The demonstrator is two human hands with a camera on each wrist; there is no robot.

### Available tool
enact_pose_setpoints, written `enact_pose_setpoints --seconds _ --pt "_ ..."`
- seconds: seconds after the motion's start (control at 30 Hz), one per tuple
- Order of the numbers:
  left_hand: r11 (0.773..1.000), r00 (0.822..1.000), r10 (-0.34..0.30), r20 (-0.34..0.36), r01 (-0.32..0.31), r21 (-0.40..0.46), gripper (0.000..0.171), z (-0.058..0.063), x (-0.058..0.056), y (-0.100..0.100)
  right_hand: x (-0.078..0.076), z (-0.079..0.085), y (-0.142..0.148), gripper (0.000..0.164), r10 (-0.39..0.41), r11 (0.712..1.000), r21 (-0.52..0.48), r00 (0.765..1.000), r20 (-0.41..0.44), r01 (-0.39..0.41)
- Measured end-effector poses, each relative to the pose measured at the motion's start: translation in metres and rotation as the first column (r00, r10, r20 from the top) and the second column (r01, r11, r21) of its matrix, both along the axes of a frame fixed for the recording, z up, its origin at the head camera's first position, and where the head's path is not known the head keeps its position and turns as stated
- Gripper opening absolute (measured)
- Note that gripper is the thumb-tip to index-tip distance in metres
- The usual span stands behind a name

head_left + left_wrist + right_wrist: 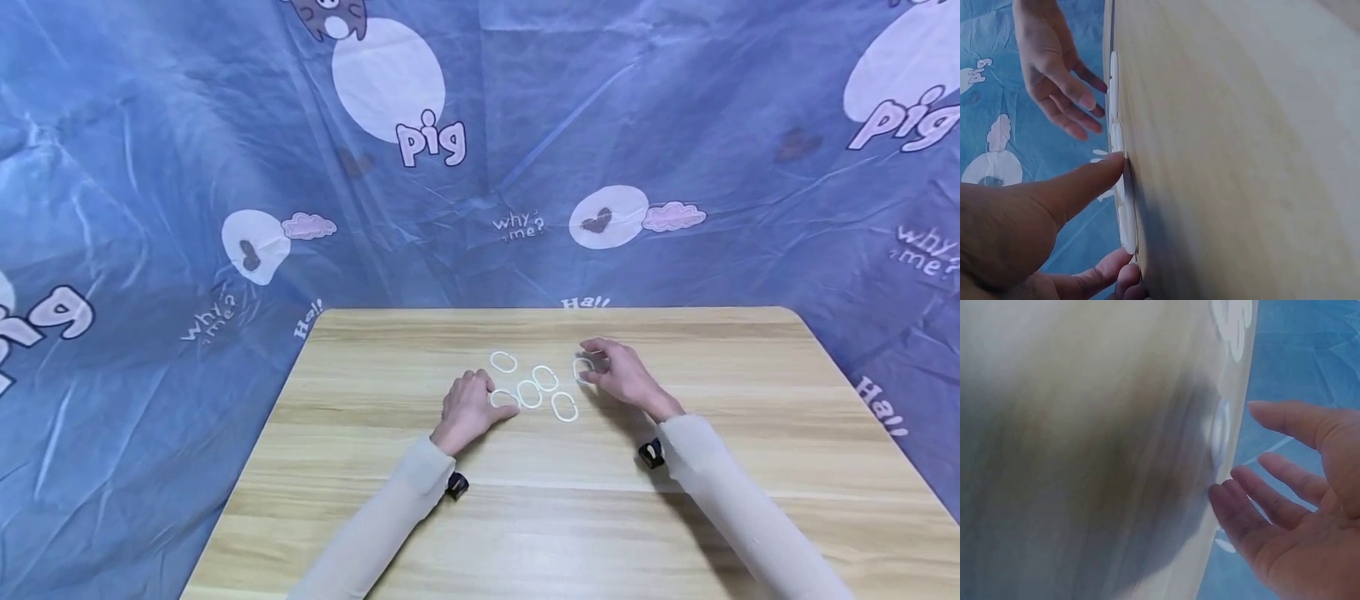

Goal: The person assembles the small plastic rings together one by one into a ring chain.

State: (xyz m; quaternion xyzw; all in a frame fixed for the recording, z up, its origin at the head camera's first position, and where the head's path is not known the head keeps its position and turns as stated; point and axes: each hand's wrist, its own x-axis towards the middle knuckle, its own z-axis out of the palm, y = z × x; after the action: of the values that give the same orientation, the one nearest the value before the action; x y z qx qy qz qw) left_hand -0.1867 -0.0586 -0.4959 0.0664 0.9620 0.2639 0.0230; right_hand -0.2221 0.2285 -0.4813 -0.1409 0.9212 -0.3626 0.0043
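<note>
A middle ring (pixel 532 407) lies flat on the worktop (pixel 570 517), with five like it spread around. Just left of the middle ring, the left hand (pixel 469 406) grips the left ring (pixel 503 390) by its outer edges, thumb at one and fingertips at the other — probably because something so thin and flat offers little else to hold. Well right of the middle ring, the right hand (pixel 621 375) arches round the right ring (pixel 574 368), fingers loose and parted, no clear contact showing; that spread seems to suit the ring's width. Untouched, beyond the middle ring, are the far left ring (pixel 492 360) and far right ring (pixel 542 367) — and to its right, the near right ring (pixel 553 402).
</note>
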Motion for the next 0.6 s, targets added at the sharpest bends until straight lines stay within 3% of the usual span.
enact_pose_setpoints --seconds 0.17,0.43,0.6 --pt "0.999 1.0 -0.014 -0.001 0.014 0.035 0.056 -0.001 -0.001 0.0 -0.004 -0.007 0.003 0.057 -0.01 1.0 -0.005 0.999 0.043 0.01" --pt "0.987 0.997 -0.059 -0.053 0.066 0.145 0.052 -0.003 -0.002 0.001 -0.008 -0.012 0.003 0.061 0.008 1.0 0.01 1.0 -0.004 -0.008" --pt "0.978 0.996 -0.071 -0.045 0.079 0.193 0.053 -0.001 -0.003 0.003 -0.012 -0.013 0.002 0.062 0.006 1.0 0.022 1.0 -0.01 -0.006"
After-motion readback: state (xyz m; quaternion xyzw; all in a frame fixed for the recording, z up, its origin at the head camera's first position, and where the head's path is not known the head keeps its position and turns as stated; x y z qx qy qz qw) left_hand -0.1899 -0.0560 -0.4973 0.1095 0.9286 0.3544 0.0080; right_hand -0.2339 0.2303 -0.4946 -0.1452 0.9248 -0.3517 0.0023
